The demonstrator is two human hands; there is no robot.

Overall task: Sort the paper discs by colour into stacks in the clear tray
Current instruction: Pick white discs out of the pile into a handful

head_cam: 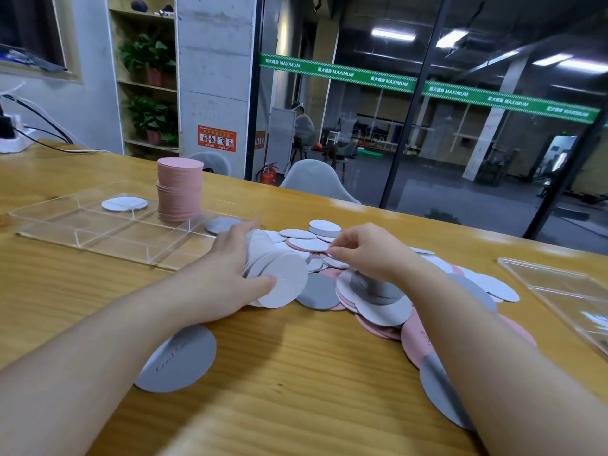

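The left hand [227,274] is gripping a fanned bundle of white discs [279,278], thumb pressed on the near face, the other fingers hidden behind it; the bundle is being held on edge, its faces turned toward the camera and its stacking axis running away toward the far side of the bench. The right hand [368,251] is pinched, thumb and forefinger closed on the rim of a pink disc [324,255] lying at the top of the loose pile [378,301]. White, grey and pink discs are being seen lying flat and overlapping in that pile, spread across the wooden bench [296,373]. A single grey disc [179,358] is lying flat under the left forearm. In the clear tray [82,232], to the left, a tall pink stack [179,189] is standing upright; a few white discs [124,203] and a few grey ones [221,224] are lying flat in neighbouring compartments. A second clear tray [566,291] is resting at the right edge. Behind the bench, a grey chair [316,182], a plant shelf [148,93] and a glass wall [427,126] with a green band are being shown.
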